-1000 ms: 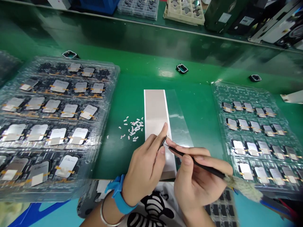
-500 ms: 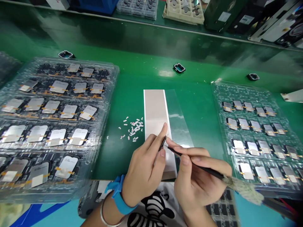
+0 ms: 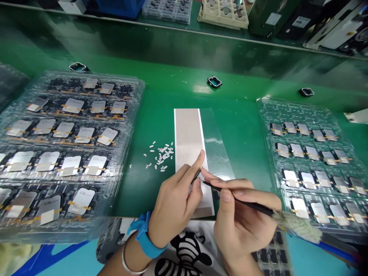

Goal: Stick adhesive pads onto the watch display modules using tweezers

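Observation:
My left hand [image 3: 176, 199], with a blue strap and a metal bangle at the wrist, is closed on a small dark part [image 3: 196, 176] pinched between thumb and fingers. Its edge glints, but the fingers hide most of it. From the other side, my right hand [image 3: 244, 214] grips slim black tweezers [image 3: 253, 207] with a fuzzy pale wrap [image 3: 299, 226] at the back end. The tweezers' tip points at the small part, close to my left thumb; whether it touches cannot be made out. Beneath both hands lies a beige strip with white edges [image 3: 188, 130].
Small white pieces [image 3: 164, 155] lie scattered left of the strip, and clear film [image 3: 217, 149] lies right of it. Clear trays of silver-faced modules stand left [image 3: 138, 99] and right [image 3: 263, 111]. A watch case [image 3: 214, 81] sits behind, under a shelf edge [image 3: 161, 25].
The small part and the tweezers' tip have shifted slightly down and left between my fingers. My right hand tilts a little, and both hands keep their grips.

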{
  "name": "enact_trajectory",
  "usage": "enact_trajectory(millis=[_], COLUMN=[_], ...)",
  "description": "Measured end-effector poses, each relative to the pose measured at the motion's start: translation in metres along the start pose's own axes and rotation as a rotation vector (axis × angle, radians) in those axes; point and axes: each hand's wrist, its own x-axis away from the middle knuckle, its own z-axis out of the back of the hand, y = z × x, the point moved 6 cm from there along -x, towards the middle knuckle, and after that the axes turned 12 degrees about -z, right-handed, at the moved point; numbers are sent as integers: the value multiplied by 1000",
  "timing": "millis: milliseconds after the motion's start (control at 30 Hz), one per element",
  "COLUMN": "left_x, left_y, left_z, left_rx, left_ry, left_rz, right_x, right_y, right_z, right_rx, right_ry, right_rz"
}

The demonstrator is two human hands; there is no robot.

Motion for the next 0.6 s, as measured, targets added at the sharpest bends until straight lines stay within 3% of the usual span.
enact_trajectory(millis=[400,500,600], left_x=[0,2,3], left_y=[-2,1,-1], left_z=[-2,-1,3], left_rx=[-5,-13,-10], left_ry=[-19,-26,12], left_rz=[9,-2,39], right_x=[3,-3,-15], right_y=[-2,0,4], right_z=[-2,1,19], right_rx=[34,-2,-2], right_ry=[-53,-2,107], right_rz=[54,51,71])
